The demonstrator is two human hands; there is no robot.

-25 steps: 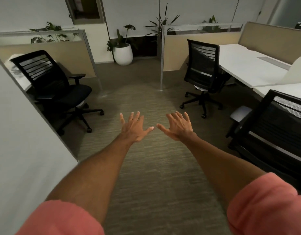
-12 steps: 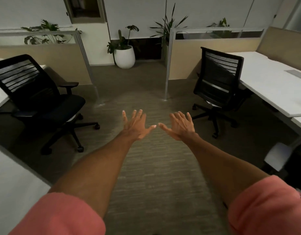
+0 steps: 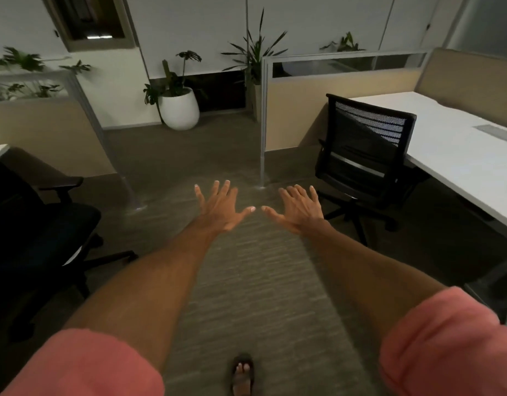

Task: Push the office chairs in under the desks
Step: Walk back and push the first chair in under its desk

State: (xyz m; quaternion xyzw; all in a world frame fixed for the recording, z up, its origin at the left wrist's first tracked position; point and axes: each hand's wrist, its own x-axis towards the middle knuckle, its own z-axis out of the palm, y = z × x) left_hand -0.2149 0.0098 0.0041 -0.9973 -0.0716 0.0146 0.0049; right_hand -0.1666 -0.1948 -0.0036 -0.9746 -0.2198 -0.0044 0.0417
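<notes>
Head view: both arms reach forward over the carpet, the left hand (image 3: 222, 208) and right hand (image 3: 298, 210) spread wide, fingers splayed, thumbs nearly meeting, touching nothing. A mesh-backed chair (image 3: 363, 155) stands at the near edge of the white bench (image 3: 457, 150), partly tucked. Another chair (image 3: 38, 232) sits far left.
</notes>
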